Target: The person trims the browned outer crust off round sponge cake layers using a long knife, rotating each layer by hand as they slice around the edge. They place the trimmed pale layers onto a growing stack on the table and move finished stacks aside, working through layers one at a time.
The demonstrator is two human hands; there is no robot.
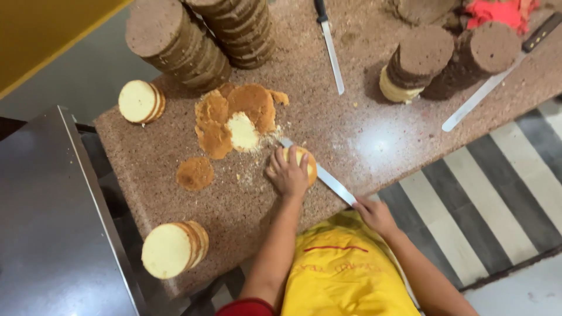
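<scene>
My left hand (288, 174) presses flat on a small round sponge cake (308, 162) lying on the speckled stone counter (351, 134). My right hand (374, 214) grips the handle of a long knife (325, 175), whose blade runs sideways through the cake under my left palm. Just left of the cake lies a pile of thin brown cut-off crusts (234, 120) with a pale slice among them, and crumbs around it.
Stacks of pale sponge rounds sit at the near corner (174, 248) and far left (141, 102). Tall stacks of dark cake rounds (193, 35) (451, 58) stand at the back. Two more knives (331, 50) (497, 73) lie on the counter. A steel surface (52, 222) is at left.
</scene>
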